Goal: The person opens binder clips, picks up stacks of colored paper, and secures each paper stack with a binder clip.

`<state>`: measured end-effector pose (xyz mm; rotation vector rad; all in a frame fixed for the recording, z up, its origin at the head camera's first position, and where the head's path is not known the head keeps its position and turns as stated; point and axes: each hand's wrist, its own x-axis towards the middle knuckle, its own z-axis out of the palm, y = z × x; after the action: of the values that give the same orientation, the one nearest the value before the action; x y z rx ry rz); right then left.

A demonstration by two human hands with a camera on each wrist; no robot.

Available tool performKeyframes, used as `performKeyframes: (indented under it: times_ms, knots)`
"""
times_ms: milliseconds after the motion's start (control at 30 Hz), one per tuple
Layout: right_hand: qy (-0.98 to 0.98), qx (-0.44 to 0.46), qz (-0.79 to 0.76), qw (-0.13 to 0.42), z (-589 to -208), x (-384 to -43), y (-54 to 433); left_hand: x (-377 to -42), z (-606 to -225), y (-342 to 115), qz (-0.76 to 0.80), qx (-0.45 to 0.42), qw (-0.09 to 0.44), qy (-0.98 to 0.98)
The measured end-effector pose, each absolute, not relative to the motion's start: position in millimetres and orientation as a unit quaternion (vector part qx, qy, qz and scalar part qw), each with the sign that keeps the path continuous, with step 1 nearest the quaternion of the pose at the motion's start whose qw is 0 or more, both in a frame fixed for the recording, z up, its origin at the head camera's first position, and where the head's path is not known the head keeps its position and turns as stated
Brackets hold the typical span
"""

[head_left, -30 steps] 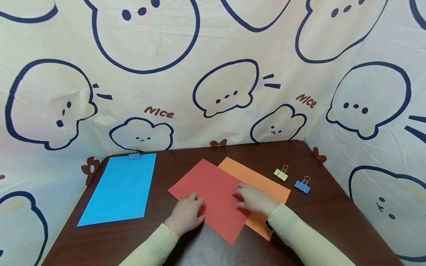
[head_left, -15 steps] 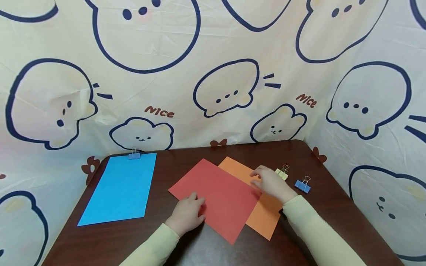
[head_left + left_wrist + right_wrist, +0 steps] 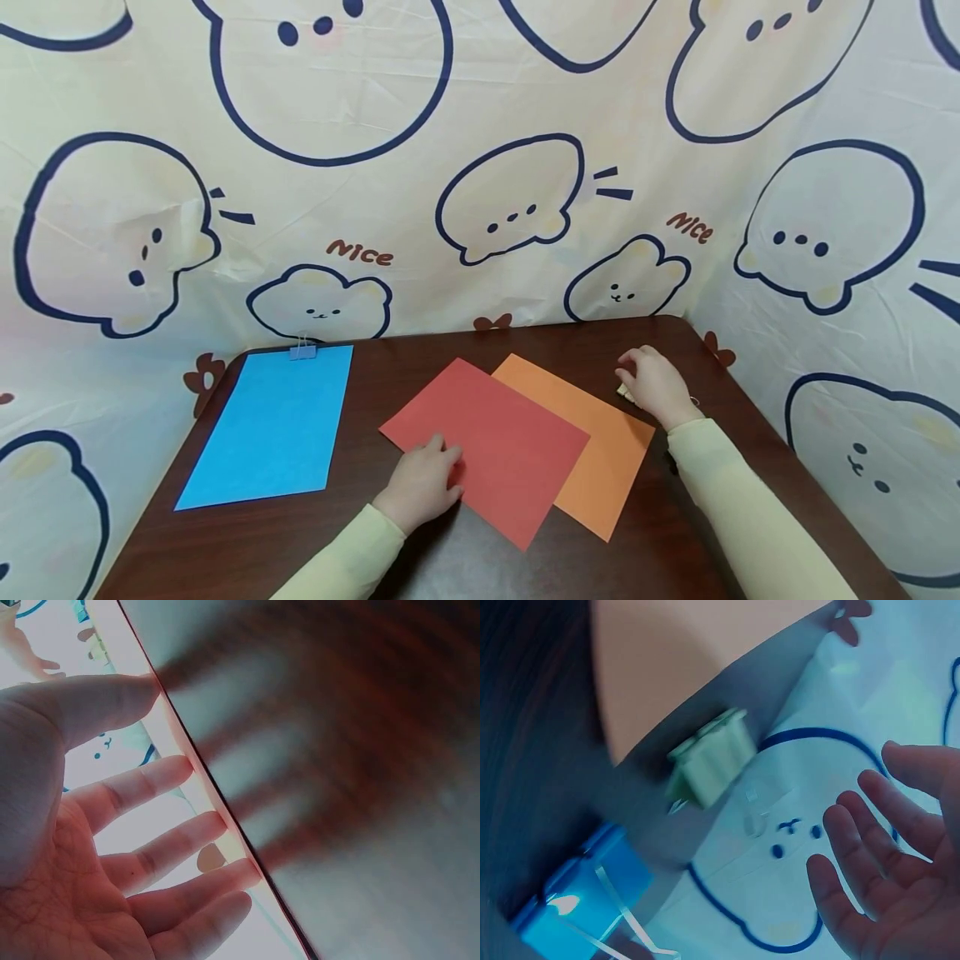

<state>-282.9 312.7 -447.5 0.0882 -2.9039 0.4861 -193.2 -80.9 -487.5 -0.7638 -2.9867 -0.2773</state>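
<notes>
My left hand point(image 3: 422, 485) rests its fingertips on the near left part of a red sheet of paper point(image 3: 517, 442). In the left wrist view its fingers touch the surface, loosely spread. The red sheet overlaps an orange sheet point(image 3: 611, 446) on its right. Over at the right, my right hand point(image 3: 656, 385) is above a pale yellow-green binder clip point(image 3: 716, 761), which it partly covers in the head view. The right wrist view shows relaxed fingers apart from that clip. A blue binder clip point(image 3: 585, 892) lies beside it, mostly hidden by the hand in the head view.
A blue sheet point(image 3: 270, 433) lies at the left of the dark brown table point(image 3: 420, 567), with a blue binder clip point(image 3: 303, 353) on its far edge. Patterned cloth point(image 3: 510, 100) surrounds the table at the back and sides.
My right hand has left the red sheet and moved right and away, past the orange sheet, to above the yellow-green clip. The left hand and the papers have stayed in place.
</notes>
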Motion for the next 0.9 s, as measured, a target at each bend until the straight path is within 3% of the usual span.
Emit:
performKeyframes:
  times_ms: [300,600,900]
  knots:
    - [-0.989,0.021,0.136,0.061,-463,-300,332,-194,-490,-81,-0.082,-0.247,0.022,-0.965]
    - [-0.986,-0.016,0.146,0.081,-462,-301,338,-192,-487,-81,-0.085,-0.248,0.027,-0.965]
    - [-0.99,-0.036,0.132,0.027,-460,-302,350,-192,-487,-82,-0.085,-0.251,0.03,-0.964]
